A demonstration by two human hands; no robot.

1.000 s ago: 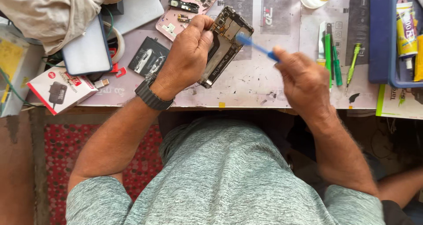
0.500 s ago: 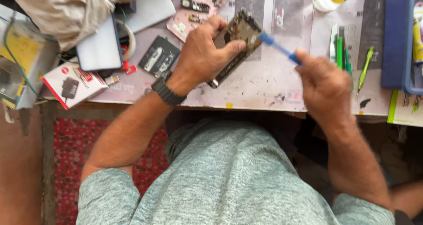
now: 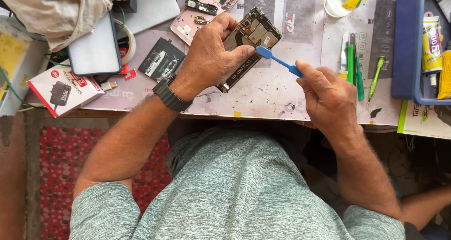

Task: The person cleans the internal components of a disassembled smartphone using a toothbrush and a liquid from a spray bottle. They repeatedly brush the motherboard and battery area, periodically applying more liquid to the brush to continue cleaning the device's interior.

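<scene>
An opened phone (image 3: pixel 248 45) is being gripped by the closed left hand (image 3: pixel 211 57) near the table's (image 3: pixel 272 92) front edge. A blue pry tool (image 3: pixel 278 60) is being pinched in the right hand (image 3: pixel 329 96), its tip being pressed against the phone

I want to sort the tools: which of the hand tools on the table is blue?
The spudger in the right hand, its flat tip against the opened phone. The tools lying beside that hand are green.

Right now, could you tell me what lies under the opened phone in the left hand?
Under the opened phone lies the printed paper-covered tabletop. The left hand grips its middle, covering that part; whatever sits directly beneath the phone and hand cannot be seen.
</scene>
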